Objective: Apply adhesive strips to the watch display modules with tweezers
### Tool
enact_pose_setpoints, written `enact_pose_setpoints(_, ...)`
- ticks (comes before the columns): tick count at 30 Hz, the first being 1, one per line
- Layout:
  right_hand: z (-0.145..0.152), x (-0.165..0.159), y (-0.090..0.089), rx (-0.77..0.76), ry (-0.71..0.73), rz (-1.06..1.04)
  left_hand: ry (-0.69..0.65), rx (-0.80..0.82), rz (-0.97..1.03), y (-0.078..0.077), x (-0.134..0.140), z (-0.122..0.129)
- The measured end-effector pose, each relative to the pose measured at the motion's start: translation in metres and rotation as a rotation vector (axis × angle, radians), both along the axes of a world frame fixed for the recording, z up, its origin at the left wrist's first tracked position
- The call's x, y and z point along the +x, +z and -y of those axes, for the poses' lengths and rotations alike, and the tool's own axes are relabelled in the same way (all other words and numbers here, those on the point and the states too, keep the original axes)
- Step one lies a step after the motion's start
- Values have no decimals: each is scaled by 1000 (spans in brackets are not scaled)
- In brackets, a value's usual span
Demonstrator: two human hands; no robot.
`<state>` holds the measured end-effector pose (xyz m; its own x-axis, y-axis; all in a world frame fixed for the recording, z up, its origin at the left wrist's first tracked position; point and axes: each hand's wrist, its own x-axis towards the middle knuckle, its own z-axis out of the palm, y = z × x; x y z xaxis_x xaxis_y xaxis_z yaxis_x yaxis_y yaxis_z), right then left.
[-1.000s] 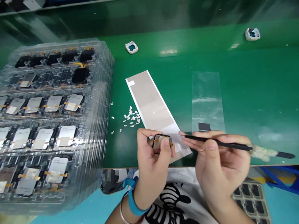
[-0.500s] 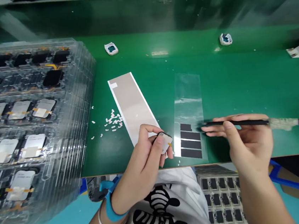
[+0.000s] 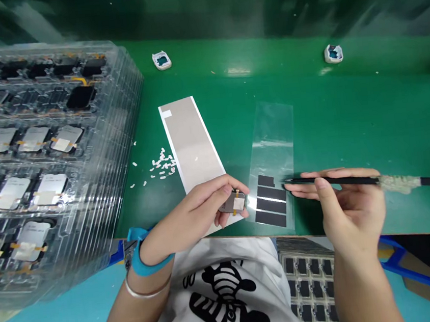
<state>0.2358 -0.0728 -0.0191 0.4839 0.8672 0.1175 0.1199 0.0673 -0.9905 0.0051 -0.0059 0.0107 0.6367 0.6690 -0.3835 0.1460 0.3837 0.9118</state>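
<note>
My left hand (image 3: 207, 202) grips a small rounded display module (image 3: 237, 202), its grey back facing up with a pale label and orange tape tabs. The fingers wrap its edges. In my right hand (image 3: 346, 203) are black tweezers (image 3: 340, 181), their grip wound with whitish tape. The tweezer tips point left, close to the topmost of several dark rectangular stickers (image 3: 271, 199) on a clear film strip (image 3: 273, 129); whether they touch it I cannot tell. Partly under my left hand lies a long sheet (image 3: 193, 137) with a beige face and white edges.
Stacked clear trays (image 3: 118, 115) holding many modules fill the left. Tiny white scraps (image 3: 163, 164) lie beside the sheet. Two white watch-like cases (image 3: 161, 60) stand farther back, left and right. Below the table's front edge is another tray (image 3: 308, 287) of dark parts.
The module in my left hand has turned, so its label and both tape tabs now show. My right hand still holds the tweezers near the stickers. The whole view has shifted slightly.
</note>
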Motion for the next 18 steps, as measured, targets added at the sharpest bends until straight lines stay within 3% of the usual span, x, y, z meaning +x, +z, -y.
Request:
enact_pose_setpoints(8,0,-1,2,-39,0,27,-21,-15,8,5,0,-1)
enact_pose_setpoints(18,-3,-7,0,-43,49,-16,-143,269,-221,-2,22,4)
